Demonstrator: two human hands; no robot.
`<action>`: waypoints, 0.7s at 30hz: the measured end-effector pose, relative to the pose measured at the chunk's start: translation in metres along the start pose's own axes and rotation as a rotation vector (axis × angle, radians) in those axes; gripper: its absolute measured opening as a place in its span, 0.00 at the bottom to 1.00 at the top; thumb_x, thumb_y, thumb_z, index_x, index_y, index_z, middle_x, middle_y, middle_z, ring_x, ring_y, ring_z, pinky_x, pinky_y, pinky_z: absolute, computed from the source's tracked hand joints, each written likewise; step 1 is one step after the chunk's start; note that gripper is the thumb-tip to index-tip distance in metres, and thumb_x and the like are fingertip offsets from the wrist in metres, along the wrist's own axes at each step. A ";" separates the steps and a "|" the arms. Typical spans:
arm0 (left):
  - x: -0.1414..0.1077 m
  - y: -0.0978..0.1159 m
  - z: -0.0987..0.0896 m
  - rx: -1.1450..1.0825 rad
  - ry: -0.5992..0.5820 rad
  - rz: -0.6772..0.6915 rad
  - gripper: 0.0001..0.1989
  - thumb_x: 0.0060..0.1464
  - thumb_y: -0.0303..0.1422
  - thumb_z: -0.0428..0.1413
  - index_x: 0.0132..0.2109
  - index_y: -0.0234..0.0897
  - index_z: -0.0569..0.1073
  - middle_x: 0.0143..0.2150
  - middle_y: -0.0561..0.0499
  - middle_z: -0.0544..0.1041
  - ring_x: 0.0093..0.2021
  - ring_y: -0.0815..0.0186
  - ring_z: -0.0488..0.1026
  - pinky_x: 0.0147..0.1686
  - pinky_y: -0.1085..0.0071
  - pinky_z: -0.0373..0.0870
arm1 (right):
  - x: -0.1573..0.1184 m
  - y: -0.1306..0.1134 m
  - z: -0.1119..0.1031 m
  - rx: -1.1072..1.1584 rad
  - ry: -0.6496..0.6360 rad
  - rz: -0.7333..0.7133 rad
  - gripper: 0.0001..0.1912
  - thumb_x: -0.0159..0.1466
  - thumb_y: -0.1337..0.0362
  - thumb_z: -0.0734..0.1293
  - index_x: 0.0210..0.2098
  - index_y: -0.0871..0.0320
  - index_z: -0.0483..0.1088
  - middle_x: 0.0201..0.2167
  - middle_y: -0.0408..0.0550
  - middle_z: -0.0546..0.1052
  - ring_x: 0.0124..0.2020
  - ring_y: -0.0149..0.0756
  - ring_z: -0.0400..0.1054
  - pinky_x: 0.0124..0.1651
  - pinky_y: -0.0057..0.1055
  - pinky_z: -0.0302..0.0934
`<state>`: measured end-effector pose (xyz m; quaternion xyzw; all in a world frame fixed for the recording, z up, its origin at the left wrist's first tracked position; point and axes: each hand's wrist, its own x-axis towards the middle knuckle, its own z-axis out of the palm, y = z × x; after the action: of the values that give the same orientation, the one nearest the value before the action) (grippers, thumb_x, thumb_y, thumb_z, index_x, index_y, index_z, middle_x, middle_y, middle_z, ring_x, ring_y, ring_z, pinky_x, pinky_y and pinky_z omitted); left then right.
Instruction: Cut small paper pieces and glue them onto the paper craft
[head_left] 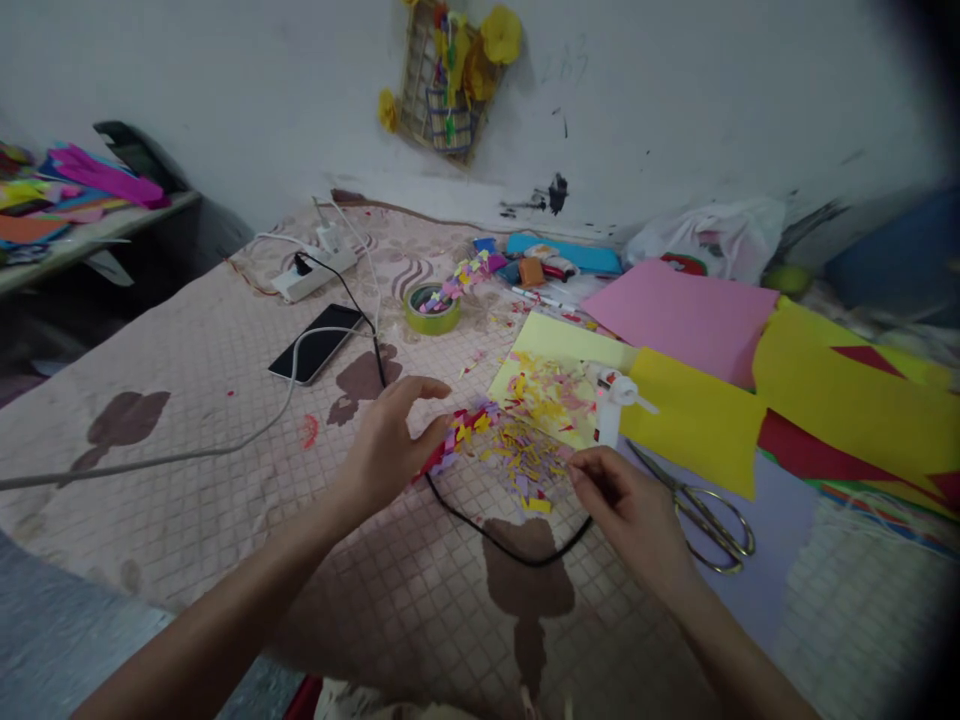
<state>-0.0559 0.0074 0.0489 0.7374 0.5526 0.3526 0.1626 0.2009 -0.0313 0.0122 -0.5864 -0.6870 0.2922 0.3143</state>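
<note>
My left hand [394, 440] is open, thumb and fingers apart. It hovers at the left end of a strip covered in small red, purple and yellow paper pieces [471, 428]; whether it touches the strip I cannot tell. My right hand [630, 515] is pinched closed at the right of a heap of cut paper bits [529, 460]; anything between its fingertips is too small to make out. Just beyond it a white glue gun [611, 405] stands on pale yellow paper [559, 335], its black cord [517, 555] looping between my hands.
Gold-handled scissors [709, 520] lie right of my right hand on a purple sheet [780, 540]. Yellow [697, 410] and pink sheets [682, 310] spread behind. Farther left are a tape roll [431, 312], a phone [319, 343] and a power strip [315, 275] with cables.
</note>
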 end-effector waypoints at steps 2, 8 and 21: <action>-0.007 0.005 -0.003 0.027 0.080 0.023 0.07 0.52 0.27 0.53 0.40 0.39 0.69 0.40 0.51 0.74 0.42 0.65 0.70 0.44 0.66 0.66 | -0.008 0.002 0.000 -0.071 -0.080 -0.041 0.04 0.61 0.65 0.60 0.34 0.55 0.66 0.29 0.45 0.72 0.28 0.33 0.67 0.30 0.29 0.60; -0.041 0.025 0.007 -0.050 -0.003 0.146 0.03 0.53 0.27 0.53 0.33 0.38 0.70 0.37 0.50 0.73 0.41 0.66 0.69 0.43 0.66 0.65 | -0.019 0.006 0.011 -0.288 -0.229 -0.083 0.05 0.60 0.68 0.60 0.36 0.55 0.65 0.34 0.46 0.70 0.30 0.34 0.68 0.32 0.30 0.61; -0.084 0.033 0.046 -0.157 -0.324 0.181 0.05 0.57 0.27 0.49 0.37 0.37 0.70 0.35 0.50 0.74 0.36 0.66 0.67 0.37 0.68 0.64 | -0.006 0.006 -0.003 -0.274 -0.086 -0.147 0.05 0.62 0.68 0.58 0.35 0.56 0.66 0.32 0.46 0.70 0.31 0.34 0.67 0.33 0.30 0.60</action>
<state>-0.0119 -0.0748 0.0091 0.8163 0.4213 0.2847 0.2740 0.2075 -0.0364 0.0093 -0.5589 -0.7743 0.1969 0.2223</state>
